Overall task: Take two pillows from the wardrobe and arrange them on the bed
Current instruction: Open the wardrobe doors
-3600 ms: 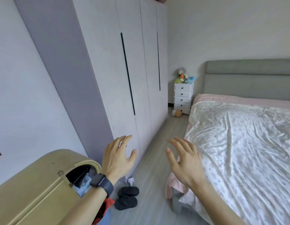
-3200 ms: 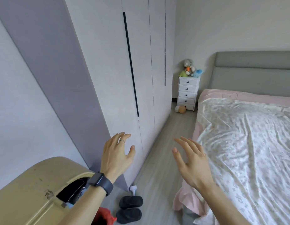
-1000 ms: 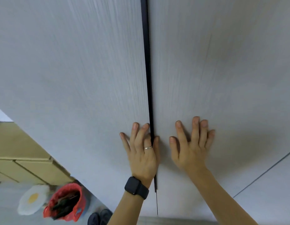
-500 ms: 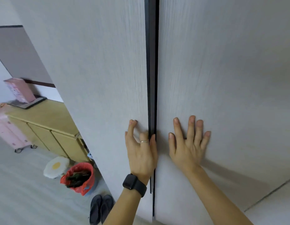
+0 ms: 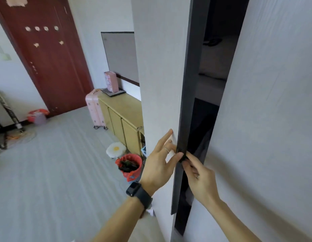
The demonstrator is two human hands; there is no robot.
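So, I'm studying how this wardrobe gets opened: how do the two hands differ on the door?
The left hand lays straight fingers on the pale face of the left door; the right hand curls its fingers round that door's dark edge. The left hand's wrist wears a black watch; the right hand's wrist is bare. Both touch the same door at the same height.

Before you the left wardrobe door stands ajar, the right door beside it; in the gap between, perhaps folded bedding. Left of the doors a cabinet, a bin before it.
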